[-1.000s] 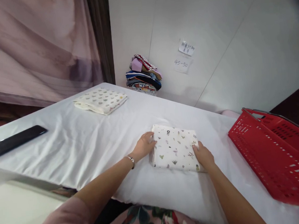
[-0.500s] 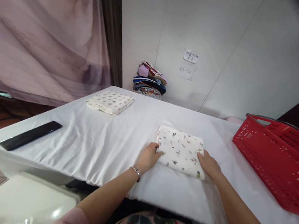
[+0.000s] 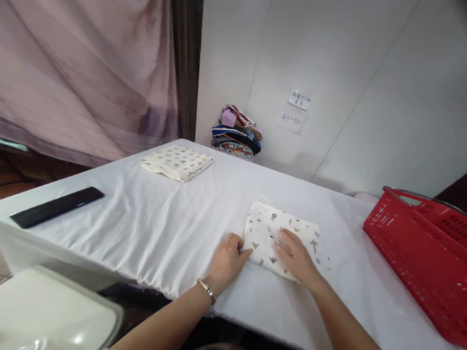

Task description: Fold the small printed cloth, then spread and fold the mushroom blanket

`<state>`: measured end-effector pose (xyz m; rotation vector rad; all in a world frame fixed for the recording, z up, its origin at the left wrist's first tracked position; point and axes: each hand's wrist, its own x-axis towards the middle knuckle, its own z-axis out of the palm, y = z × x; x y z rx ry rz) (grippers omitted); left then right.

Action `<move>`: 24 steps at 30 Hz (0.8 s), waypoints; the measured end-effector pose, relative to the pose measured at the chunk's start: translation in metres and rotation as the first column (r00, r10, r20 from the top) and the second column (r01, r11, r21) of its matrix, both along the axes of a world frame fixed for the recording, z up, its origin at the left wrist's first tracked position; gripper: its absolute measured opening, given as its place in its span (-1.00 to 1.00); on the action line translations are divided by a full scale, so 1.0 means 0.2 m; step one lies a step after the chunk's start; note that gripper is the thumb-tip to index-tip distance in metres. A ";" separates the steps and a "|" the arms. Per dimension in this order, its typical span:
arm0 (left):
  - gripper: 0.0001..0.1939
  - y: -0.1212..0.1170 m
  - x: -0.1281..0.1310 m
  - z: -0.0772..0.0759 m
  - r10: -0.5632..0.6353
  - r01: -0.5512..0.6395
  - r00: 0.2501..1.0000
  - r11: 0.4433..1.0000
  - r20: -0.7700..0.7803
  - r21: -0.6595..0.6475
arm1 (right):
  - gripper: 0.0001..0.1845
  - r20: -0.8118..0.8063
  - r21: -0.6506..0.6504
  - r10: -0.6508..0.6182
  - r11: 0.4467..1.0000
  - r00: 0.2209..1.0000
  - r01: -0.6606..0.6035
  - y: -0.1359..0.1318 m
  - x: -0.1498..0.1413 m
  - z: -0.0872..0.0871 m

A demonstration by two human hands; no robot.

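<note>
A folded white cloth (image 3: pixel 265 234) with small plant and animal prints lies flat on the table in front of me. At its left edge, my left hand (image 3: pixel 228 260) pinches the fold, thumb on top and fingers curled at the side. My right hand (image 3: pixel 298 257) rests on the cloth's upper face near the middle, fingers apart and slightly blurred, covering part of the print. Farther back on the left, a second folded cream cloth (image 3: pixel 179 162) with small grey motifs lies apart from both hands.
The table has a wrinkled white cover (image 3: pixel 160 217). A black flat panel (image 3: pixel 57 207) lies at its left. A red perforated basket (image 3: pixel 432 268) stands at the right edge. Several folded fabrics (image 3: pixel 236 133) are stacked by the wall. A pale stool (image 3: pixel 46 305) is at lower left.
My right hand has moved left from the cloth's right edge onto its middle. My left hand stays at the left edge. The view has shifted slightly.
</note>
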<state>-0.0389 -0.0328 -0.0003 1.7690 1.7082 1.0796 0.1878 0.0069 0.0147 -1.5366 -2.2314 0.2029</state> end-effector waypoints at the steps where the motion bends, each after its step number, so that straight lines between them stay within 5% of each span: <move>1: -0.85 0.00 0.00 0.00 -0.010 0.010 1.000 1.000 -0.007 0.022 | -0.52 -0.036 0.019 0.107 0.994 0.994 -0.107 0.00 -0.08 0.00; 4: -0.84 0.01 0.00 -0.02 -0.045 0.046 0.999 0.997 -0.017 0.066 | -0.59 -0.070 0.099 0.334 0.940 0.940 -0.327 0.02 -0.27 0.02; 7: -0.85 0.02 0.00 -0.04 -0.061 0.062 0.998 0.994 -0.024 0.085 | -0.65 -0.050 0.088 0.429 0.902 0.902 -0.424 0.05 -0.38 0.03; 24: -0.84 0.03 0.01 -0.05 -0.091 0.103 0.976 0.993 -0.197 0.051 | -0.63 -0.054 -0.087 0.408 0.907 0.912 -0.411 0.14 -0.40 0.03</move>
